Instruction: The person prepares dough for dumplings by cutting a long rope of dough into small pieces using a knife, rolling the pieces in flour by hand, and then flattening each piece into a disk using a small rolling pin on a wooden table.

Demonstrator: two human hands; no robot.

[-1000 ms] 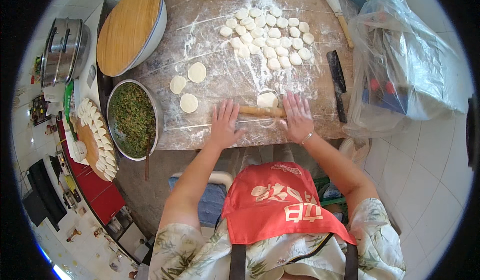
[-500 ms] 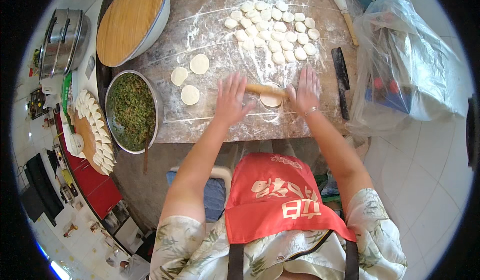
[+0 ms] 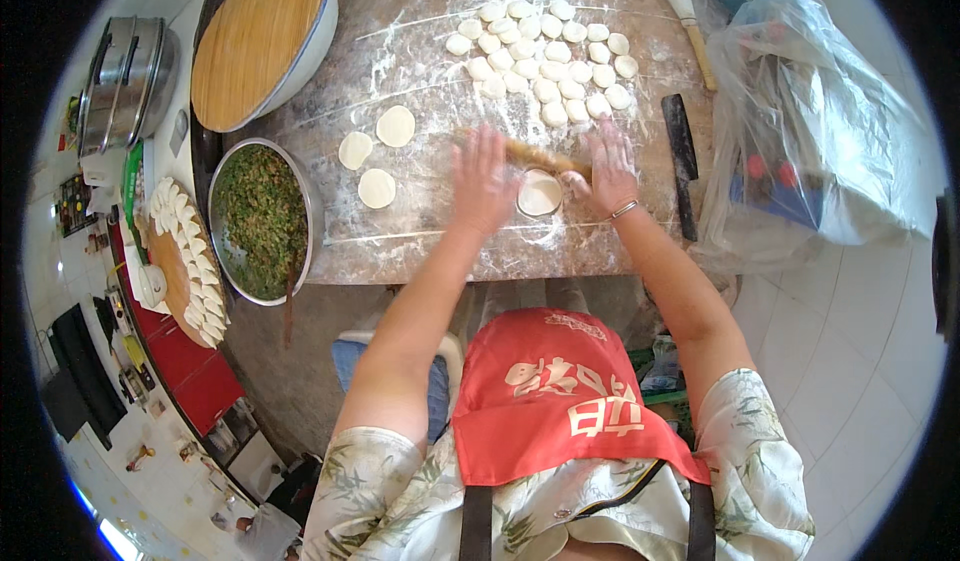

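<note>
A wooden rolling pin lies slantwise across the floured board under both my hands. My left hand rests flat over its left end, fingers stretched forward. Over the right end lies my right hand, fingers extended and the thumb pointing inward; a bracelet circles that wrist. Just on the near side of the pin, between my hands, is a small round dough wrapper. Three flat rolled wrappers lie to the left of my left hand. Beyond the pin, many small flattened dough pieces are spread out.
A metal bowl of green filling stands at the board's left edge, below a large basin with a wooden lid. Farther left is a round tray of folded dumplings. A dark knife, a brush and a plastic-covered box are right.
The rolling pin has moved forward off the dough wrapper, which now shows on its near side. My left hand has shifted right and my right hand slightly forward.
</note>
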